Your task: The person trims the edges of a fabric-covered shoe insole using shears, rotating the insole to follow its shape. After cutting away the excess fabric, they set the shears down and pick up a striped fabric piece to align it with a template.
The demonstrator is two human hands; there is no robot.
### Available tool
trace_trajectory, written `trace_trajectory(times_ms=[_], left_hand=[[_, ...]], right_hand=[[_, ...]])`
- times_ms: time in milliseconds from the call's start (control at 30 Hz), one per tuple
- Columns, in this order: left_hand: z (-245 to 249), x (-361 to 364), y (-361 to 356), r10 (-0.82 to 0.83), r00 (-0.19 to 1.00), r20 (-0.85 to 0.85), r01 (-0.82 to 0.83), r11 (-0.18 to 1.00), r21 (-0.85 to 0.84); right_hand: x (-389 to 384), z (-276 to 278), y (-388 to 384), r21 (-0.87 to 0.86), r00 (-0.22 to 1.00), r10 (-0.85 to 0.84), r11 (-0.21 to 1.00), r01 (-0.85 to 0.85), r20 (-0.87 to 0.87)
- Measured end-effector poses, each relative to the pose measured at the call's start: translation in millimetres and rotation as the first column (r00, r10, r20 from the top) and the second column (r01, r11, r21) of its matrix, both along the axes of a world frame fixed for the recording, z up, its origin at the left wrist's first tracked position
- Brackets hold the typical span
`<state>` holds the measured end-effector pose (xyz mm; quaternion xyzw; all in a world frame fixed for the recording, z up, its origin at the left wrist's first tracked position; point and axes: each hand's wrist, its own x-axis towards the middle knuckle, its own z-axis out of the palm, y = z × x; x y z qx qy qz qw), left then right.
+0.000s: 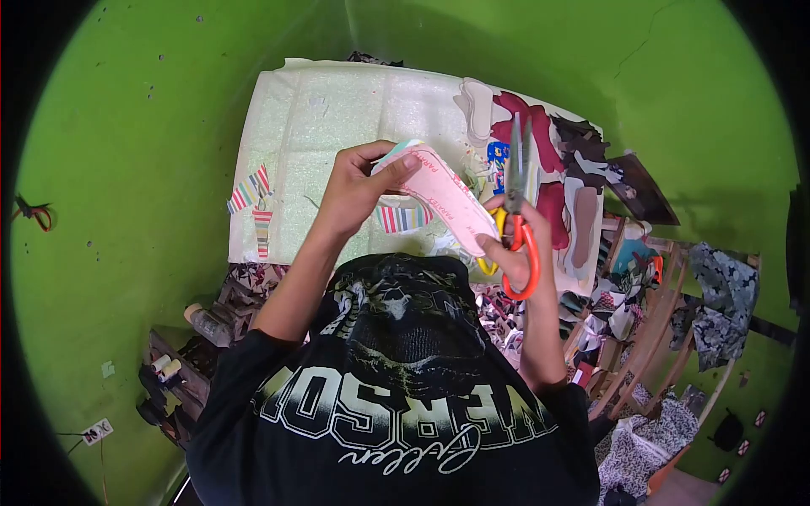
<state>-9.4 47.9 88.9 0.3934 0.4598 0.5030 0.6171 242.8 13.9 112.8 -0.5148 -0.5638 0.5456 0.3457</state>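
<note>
My left hand (354, 185) pinches the wide end of a pink insole piece (439, 190) printed with red lettering, thumb on top. A strip of teal shows along its edge there. Closed around the scissors (516, 177), my right hand (525, 236) also touches the narrow end of the insole with its thumb. One scissor handle is orange and the other yellow. The blades point away from me, slightly apart and clear of the insole. Below the insole lies a striped fabric scrap (405, 218) on the white-covered table (329, 110).
More striped scraps (249, 190) lie on the table's left. Pale sole-shaped pieces (477, 110) and maroon pieces (548, 139) are at the right. Fabric scraps (629, 295) fill a wooden rack beside the table. Thread spools (169, 368) stand at lower left, near a green wall (110, 169).
</note>
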Motion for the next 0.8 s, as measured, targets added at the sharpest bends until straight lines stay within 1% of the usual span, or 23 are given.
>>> trace_trajectory(times_ms=[33,67,100,133,167,200,233,267,333,367,433,467,500,633,700,733,800], left_hand=[[-2.0,6.0,0.0,0.000,1.000,0.001,0.000,1.000,0.002],[-5.1,11.2,0.1,0.104,0.993,0.054,-0.105,0.994,0.006],[-8.5,16.3,-0.4,0.207,0.973,0.106,-0.208,0.978,0.002],[-13.3,21.4,-0.8,0.208,0.972,0.106,-0.210,0.978,0.002],[-19.6,26.8,-1.6,0.198,0.916,0.349,-0.194,0.980,-0.046],[-27.2,32.4,-3.3,0.186,0.801,0.569,-0.165,0.982,-0.089],[-36.1,38.1,-6.7,0.201,0.743,0.638,-0.128,0.979,-0.159],[-43.3,40.7,-11.9,0.195,0.744,0.639,-0.121,0.980,-0.159],[-46.6,45.6,-19.8,-0.044,0.724,0.689,0.180,0.975,-0.127],[-48.2,47.2,-20.1,-0.047,0.723,0.690,0.188,0.974,-0.130],[-44.0,49.1,-22.3,-0.085,0.909,0.408,0.108,0.994,-0.034],[-42.1,49.1,-23.0,-0.082,0.966,0.245,0.078,0.997,0.027],[-41.3,44.3,-22.2,-0.088,0.977,0.193,0.089,0.996,0.003],[-36.1,46.5,-25.2,-0.040,0.988,0.150,0.034,0.999,0.043],[-35.9,44.9,-25.5,-0.055,0.997,0.062,0.044,0.985,0.169],[-36.4,44.7,-25.8,-0.058,0.996,0.062,0.047,0.985,0.166],[-37.3,44.8,-26.3,-0.022,0.998,0.065,0.014,0.991,0.134]], right_hand=[[-5.1,-1.6,-2.0,-0.043,0.998,-0.014,0.999,0.012,-0.058],[-10.2,-4.4,-3.6,-0.087,0.993,-0.028,0.996,0.018,-0.116],[-15.3,-9.6,-5.3,-0.054,0.986,-0.030,0.998,0.021,-0.165],[-20.0,-12.0,-6.2,-0.054,0.986,-0.029,0.998,0.020,-0.165],[-26.3,-13.1,-7.0,-0.046,0.972,-0.072,0.997,0.063,-0.223],[-31.5,-13.7,-8.0,-0.040,0.953,-0.117,0.993,0.110,-0.281],[-35.5,-14.0,-7.7,-0.041,0.952,-0.122,0.993,0.115,-0.280],[-39.0,-14.0,-6.5,-0.038,0.944,-0.141,0.990,0.136,-0.298],[-44.1,-13.5,-3.9,-0.036,0.926,-0.183,0.983,0.182,-0.331],[-45.4,-12.7,-3.0,-0.063,0.925,-0.182,0.983,0.171,-0.334],[-47.9,-15.4,-4.2,-0.063,0.932,-0.185,0.983,0.174,-0.313],[-49.8,-16.9,-4.5,-0.056,0.940,-0.175,0.984,0.166,-0.294],[-52.4,-19.5,-5.4,-0.056,0.940,-0.190,0.982,0.182,-0.283],[-54.9,-24.9,-6.2,-0.011,0.951,-0.199,0.979,0.202,-0.235],[-55.7,-23.8,-6.6,0.028,0.950,-0.235,0.969,0.246,-0.206],[-55.2,-25.1,-6.9,0.025,0.949,-0.239,0.968,0.249,-0.205],[-54.3,-28.3,-7.3,0.109,0.962,-0.249,0.959,0.260,-0.108]])
